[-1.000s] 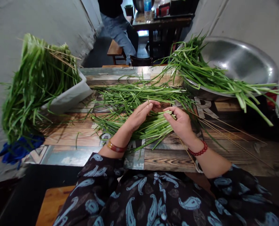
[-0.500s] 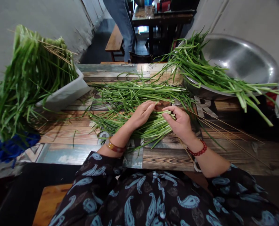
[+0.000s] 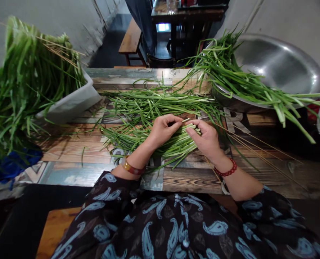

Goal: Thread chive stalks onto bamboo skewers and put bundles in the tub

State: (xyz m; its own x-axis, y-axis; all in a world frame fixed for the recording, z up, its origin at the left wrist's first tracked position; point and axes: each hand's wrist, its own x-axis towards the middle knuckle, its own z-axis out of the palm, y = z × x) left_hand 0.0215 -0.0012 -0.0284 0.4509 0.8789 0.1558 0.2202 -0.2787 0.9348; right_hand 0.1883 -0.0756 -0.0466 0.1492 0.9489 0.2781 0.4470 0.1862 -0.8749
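My left hand (image 3: pixel 165 130) has thumb and forefinger pinched on a thin chive stalk, its pale end poking out toward my right hand. Under both hands lies a bunch of green chives (image 3: pixel 177 147), white ends to the right and leaves to the left. My right hand (image 3: pixel 207 138) is closed round those white ends, thumb on top. Just beyond my hands, a looser pile of chives (image 3: pixel 160 102) spreads across the wood-patterned table (image 3: pixel 192 180). Several thin bamboo skewers (image 3: pixel 259 153) lie to the right of my right hand.
At left, a white plastic bin (image 3: pixel 68 104) is heaped with chives and skewers, with a blue cloth-like item (image 3: pixel 14 165) below. A steel basin (image 3: pixel 281 68) at right has more chives over its rim. Behind are a bench (image 3: pixel 131 36), another table and a person's legs (image 3: pixel 145 21).
My left fingers have closed into a pinch, and a pale stalk end now shows between the hands. My right hand stays on the bunch. The camera view has shifted slightly.
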